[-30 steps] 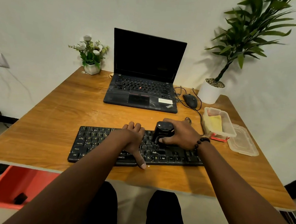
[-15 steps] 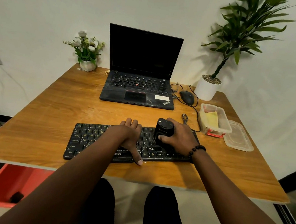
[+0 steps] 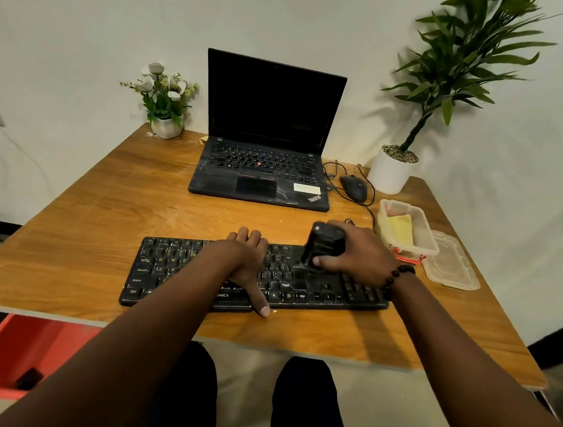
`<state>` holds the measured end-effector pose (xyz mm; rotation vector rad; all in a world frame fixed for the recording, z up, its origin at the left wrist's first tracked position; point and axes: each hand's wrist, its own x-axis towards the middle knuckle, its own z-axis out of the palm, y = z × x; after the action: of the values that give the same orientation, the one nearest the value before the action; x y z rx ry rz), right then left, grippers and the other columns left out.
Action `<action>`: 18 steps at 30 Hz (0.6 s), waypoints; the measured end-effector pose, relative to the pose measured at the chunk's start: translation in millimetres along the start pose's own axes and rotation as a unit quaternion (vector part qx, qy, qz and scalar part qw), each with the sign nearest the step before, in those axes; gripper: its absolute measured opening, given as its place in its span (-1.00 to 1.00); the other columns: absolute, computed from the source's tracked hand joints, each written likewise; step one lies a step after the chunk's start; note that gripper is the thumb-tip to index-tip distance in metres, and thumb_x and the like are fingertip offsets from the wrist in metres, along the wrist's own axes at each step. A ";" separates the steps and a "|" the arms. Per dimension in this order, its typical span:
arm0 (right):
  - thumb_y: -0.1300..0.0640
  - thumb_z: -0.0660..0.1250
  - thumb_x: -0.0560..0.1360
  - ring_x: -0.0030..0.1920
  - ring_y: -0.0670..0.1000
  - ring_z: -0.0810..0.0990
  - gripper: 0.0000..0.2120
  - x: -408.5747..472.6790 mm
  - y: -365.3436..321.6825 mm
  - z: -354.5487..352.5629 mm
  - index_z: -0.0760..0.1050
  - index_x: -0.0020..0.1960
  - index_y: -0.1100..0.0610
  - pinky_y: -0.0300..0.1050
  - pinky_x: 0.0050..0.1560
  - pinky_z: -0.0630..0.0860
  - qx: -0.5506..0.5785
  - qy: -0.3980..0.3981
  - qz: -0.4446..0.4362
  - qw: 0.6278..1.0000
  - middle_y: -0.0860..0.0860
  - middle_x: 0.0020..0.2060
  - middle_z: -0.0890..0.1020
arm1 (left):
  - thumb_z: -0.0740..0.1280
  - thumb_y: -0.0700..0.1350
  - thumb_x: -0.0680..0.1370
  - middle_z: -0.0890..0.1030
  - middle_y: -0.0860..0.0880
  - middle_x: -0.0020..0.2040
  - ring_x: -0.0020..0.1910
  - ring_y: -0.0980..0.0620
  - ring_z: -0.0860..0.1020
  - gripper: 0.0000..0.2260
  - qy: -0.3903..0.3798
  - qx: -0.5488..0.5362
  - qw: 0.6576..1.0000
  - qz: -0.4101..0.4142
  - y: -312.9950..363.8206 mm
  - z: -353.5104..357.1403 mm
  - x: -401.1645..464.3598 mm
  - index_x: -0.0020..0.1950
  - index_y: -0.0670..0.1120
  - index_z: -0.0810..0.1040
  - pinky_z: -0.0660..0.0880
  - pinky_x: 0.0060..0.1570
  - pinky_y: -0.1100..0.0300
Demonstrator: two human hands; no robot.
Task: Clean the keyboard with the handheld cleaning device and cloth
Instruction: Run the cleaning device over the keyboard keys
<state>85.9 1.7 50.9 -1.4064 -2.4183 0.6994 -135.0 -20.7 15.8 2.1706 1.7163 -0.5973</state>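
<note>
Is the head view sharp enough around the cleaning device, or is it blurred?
Head view: the cleaning device in the right hand is smeared by motion blur; the keyboard legends read faintly; the wide lens bows the table edges; warm light casts soft shadows.

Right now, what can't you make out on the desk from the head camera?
- Head view: cleaning device is motion-blurred; its tip is hidden by the right hand.
- Keyboard middle keys are hidden under the left hand.
- Yellow cloth is partly hidden by the container wall.
</note>
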 end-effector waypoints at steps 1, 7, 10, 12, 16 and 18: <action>0.08 0.52 0.38 -0.06 -0.24 0.54 -0.59 -3.8 -0.3 2.8 0.46 0.17 0.00 -0.45 -0.20 0.40 0.071 0.025 0.023 0.997 -0.20 -0.07 0.57 | 0.49 0.42 0.24 0.03 -0.08 0.54 0.51 -0.19 0.02 0.21 -0.001 -0.001 1.000 0.002 1.2 1.2 0.9 0.60 -0.15 -0.07 0.12 0.47 -0.16; 0.07 0.61 0.22 0.07 0.03 0.65 -0.50 -8.7 -0.5 26.7 0.56 0.12 0.06 0.13 0.12 0.57 0.406 0.088 0.120 0.902 -0.01 0.00 0.70 | 0.49 0.44 0.21 0.01 -0.09 0.55 0.51 -0.20 0.01 0.24 0.005 -0.008 1.000 0.001 -0.5 -1.1 5.8 0.60 -0.11 -0.08 0.13 0.48 -0.18; 0.17 0.57 0.29 0.03 0.03 0.66 -0.63 -7.3 -8.0 38.1 0.57 0.06 0.07 0.02 0.01 0.61 0.421 0.096 0.137 0.892 0.00 -0.04 0.70 | 0.50 0.43 0.22 0.01 -0.08 0.55 0.52 -0.19 0.01 0.23 0.004 -0.003 1.000 -0.001 -2.4 -0.4 3.8 0.61 -0.12 -0.08 0.12 0.47 -0.16; 0.21 0.54 0.34 -0.03 0.02 0.68 -0.70 -5.9 -11.8 40.3 0.57 0.03 0.08 -0.10 -0.20 0.61 0.434 0.118 0.151 0.880 0.02 -0.07 0.70 | 0.49 0.43 0.22 0.02 -0.08 0.55 0.51 -0.19 0.02 0.23 0.006 0.001 1.000 0.001 -0.2 -0.6 4.9 0.60 -0.12 -0.08 0.12 0.47 -0.16; 0.20 0.54 0.34 -0.15 -0.01 0.68 -0.74 5.7 -14.8 51.2 0.56 -0.02 0.10 -0.10 -0.31 0.61 0.421 0.176 0.206 0.866 0.03 -0.12 0.68 | 0.50 0.44 0.20 0.01 -0.10 0.56 0.52 -0.20 0.01 0.25 0.004 0.000 1.000 0.000 1.2 0.6 6.6 0.61 -0.12 -0.08 0.11 0.49 -0.18; 0.13 0.57 0.27 -0.12 0.01 0.68 -0.66 12.8 -13.8 61.8 0.56 -0.01 0.05 -0.01 -0.20 0.65 0.376 0.197 0.227 0.876 -0.01 -0.13 0.68 | 0.50 0.44 0.20 0.02 -0.09 0.55 0.52 -0.20 0.01 0.24 0.004 0.000 1.000 0.000 0.5 1.3 6.3 0.60 -0.12 -0.08 0.11 0.49 -0.18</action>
<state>41.7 -10.0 5.3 -1.5455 -1.2710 1.1560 -133.4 -16.1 11.5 2.1764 1.7218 -0.5898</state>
